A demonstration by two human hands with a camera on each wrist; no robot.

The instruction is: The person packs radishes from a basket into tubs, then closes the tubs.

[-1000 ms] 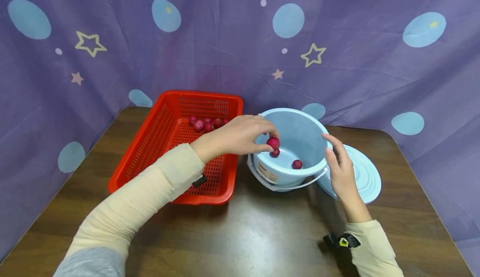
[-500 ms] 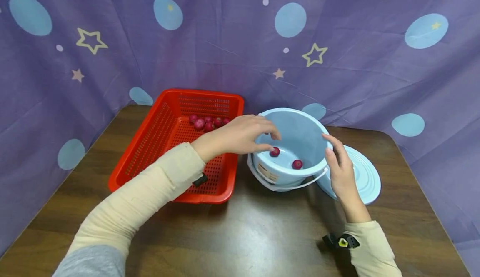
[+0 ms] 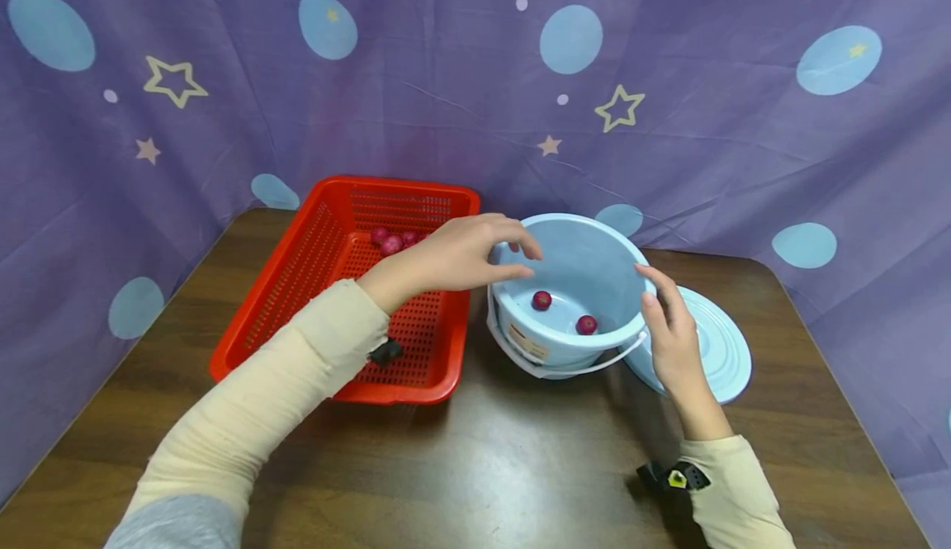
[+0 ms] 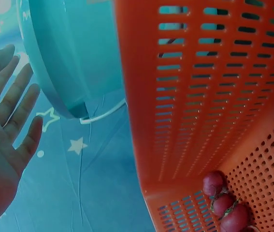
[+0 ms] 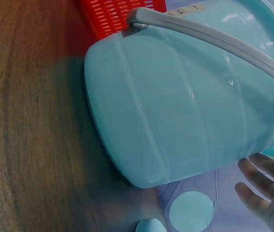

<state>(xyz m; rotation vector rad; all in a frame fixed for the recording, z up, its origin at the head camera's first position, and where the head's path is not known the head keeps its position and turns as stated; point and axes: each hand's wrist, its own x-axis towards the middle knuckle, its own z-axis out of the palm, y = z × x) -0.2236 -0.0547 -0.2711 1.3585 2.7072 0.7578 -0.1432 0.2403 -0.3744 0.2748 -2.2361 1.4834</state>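
Note:
In the head view my left hand (image 3: 468,252) hovers over the left rim of a light blue bucket (image 3: 587,239), thumb and fingers spread apart with nothing between them. Two small red radishes lie apart on the bucket's floor, one radish (image 3: 541,300) at left and another radish (image 3: 586,324) at right. My right hand (image 3: 674,334) rests against the bucket's right rim with its fingers fairly straight; the right wrist view has those fingers (image 5: 260,181) beside the bucket's outer wall. Several radishes (image 4: 234,217) sit in a red slotted basket (image 3: 275,285), partly hidden by my left arm.
The blue lid (image 3: 716,343) lies flat on the wooden table (image 3: 490,466), right of the bucket. A white handle (image 3: 546,372) hangs down the bucket's near side. Behind the table hangs a purple curtain (image 3: 446,103) with stars and dots.
My left hand has let a radish go inside the bucket, then drawn back a little up and left, fingers spread. The right hand has stayed at the rim.

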